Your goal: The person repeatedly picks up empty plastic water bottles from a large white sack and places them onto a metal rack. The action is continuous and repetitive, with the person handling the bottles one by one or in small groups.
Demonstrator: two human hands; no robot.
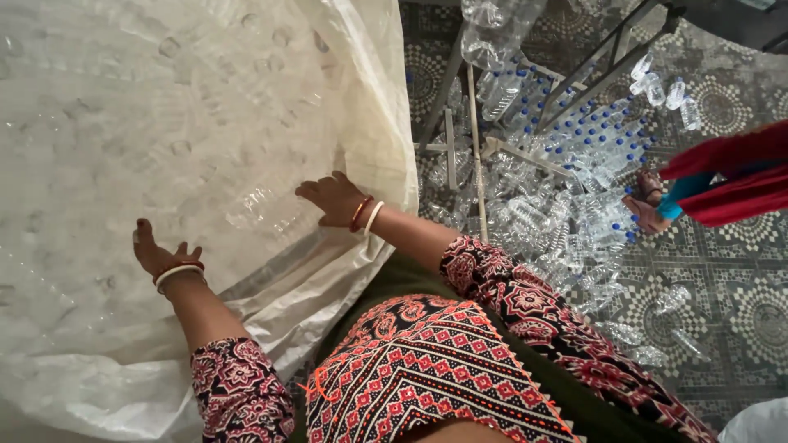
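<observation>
Head view, step in hand: both hands pressed against the side of a large white woven sack (164,123), which bulged with clear plastic bottles seen dimly through its weave; it looked like steadying or packing down the filled sack.
Left hand (156,253): lay flat on the sack's lower side, fingers spread wide, gripping nothing.
Right hand (332,198): rested palm down nearer the sack's edge, fingers loosely spread, holding nothing; bangles sat at both wrists.
Sack's place: it filled the left half of the view, standing on the floor just in front of the person.
Next move, as a judgement: any shifting of the sack would call for a firm grip on its loose folded edge (386,123), since flat palms would slide on the smooth weave.
Packages: a heap of clear bottles with blue caps (574,172) lay on the patterned tiled floor (739,303) to the right, around a metal frame (460,123).
Other person: bare feet (644,205) and red cloth at the right edge.
Labels, signs: none could be made out.
</observation>
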